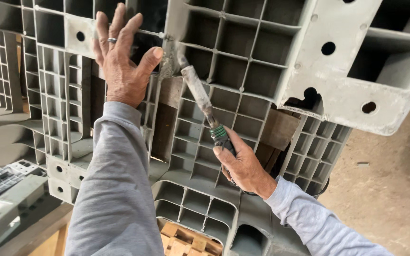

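At the bottom of the view, two arms in light grey long sleeves are reaching upward and away from the camera. Lower right of centre, the right hand (243, 166) is closing firmly around the dark, green-banded handle of a soldering-iron-like tool (205, 106). Its long, ash-crusted metal shaft is slanting up and to the left, and its tip is touching a seam in a grey plastic pallet (243, 52) near the top centre. Further up on the left, the left hand (122, 59) is spreading wide, fingers apart, with a ring (112, 40) on one finger, and is pressing its palm flat against the pallet, just left of the tool's tip. The pallet, ribbed in a square grid with round holes in its blocks, is filling most of the view. Below it, pale wooden blocks (186, 242) are showing through a gap. At lower left more grey pallets (1, 189) are lying stacked, and at far right a dusty dirt floor (395, 189) is showing.
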